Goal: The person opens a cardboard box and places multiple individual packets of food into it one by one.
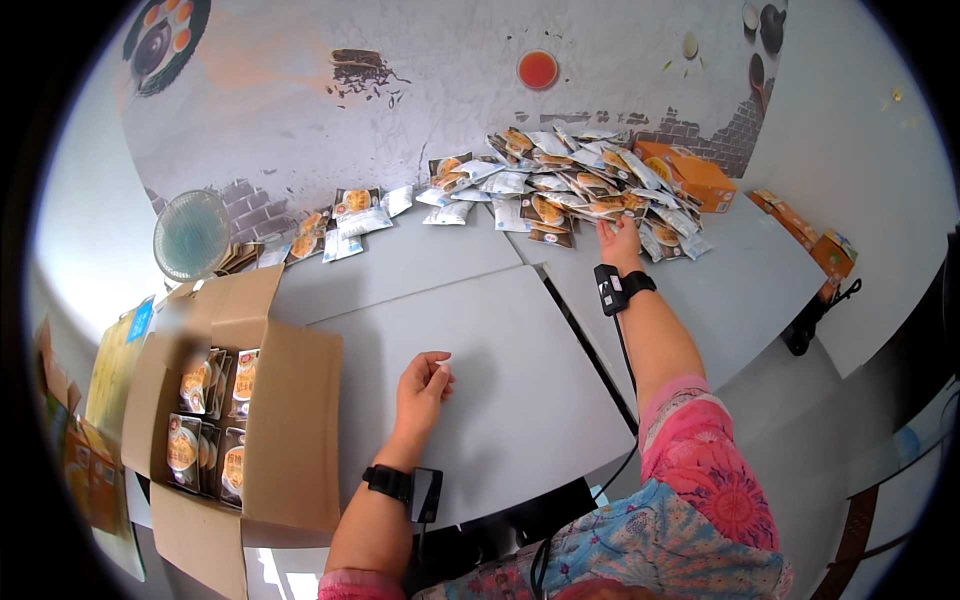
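My right hand (620,246) reaches to the front of a heap of sealed food packets (580,180) at the far side of the table. Its fingers are closed at the edge of a brown-and-orange packet (604,207) low in the heap. Over the bare near table my left hand (425,388) hovers with its fingers loosely curled in, and nothing shows in them. To its left stands an open cardboard box (292,430) with its flaps spread. Rows of packets (184,452) stand upright inside, split by a divider.
Smaller groups of packets (358,213) lie along the wall. An orange carton (700,180) sits behind the heap's right end. A round mesh fan (191,235) stands behind the box. A gap runs between the table tops (450,300), and a cable hangs from my right wrist.
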